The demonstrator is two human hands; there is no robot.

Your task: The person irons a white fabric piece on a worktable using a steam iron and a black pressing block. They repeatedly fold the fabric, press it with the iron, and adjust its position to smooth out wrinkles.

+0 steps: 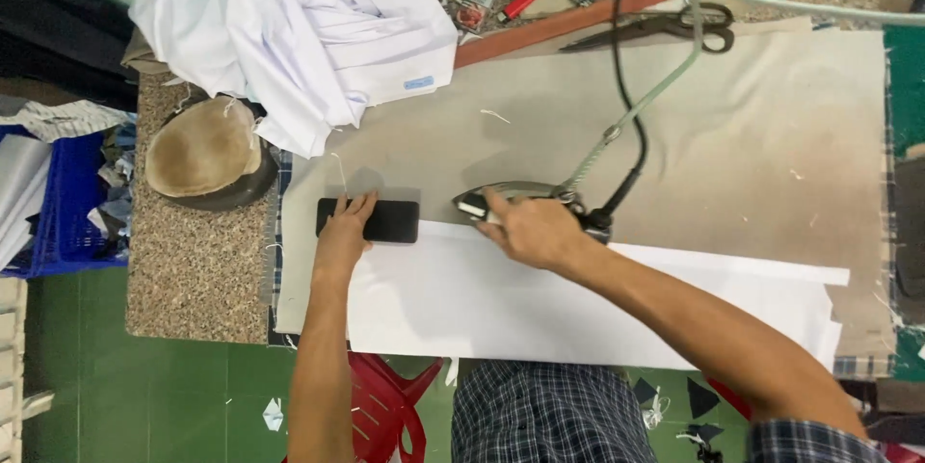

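Note:
A long white piece of fabric [540, 304] lies flat along the near side of the beige ironing pad [752, 135]. My left hand [345, 232] presses a flat black rectangular block [385, 221] onto the fabric's far left corner. My right hand [535, 229] grips the handle of a steam iron [501, 201], which rests on the fabric's far edge just right of the black block. A black cord and a pale green hose [636, 111] run from the iron's rear up across the pad.
A heap of white shirts [299, 29] lies at the back left beside a worn round pad [202, 150]. Large scissors [674, 27], a wooden ruler [568, 25] and small items sit at the back. Blue crate [67, 208] at left; red stool [385, 405] below.

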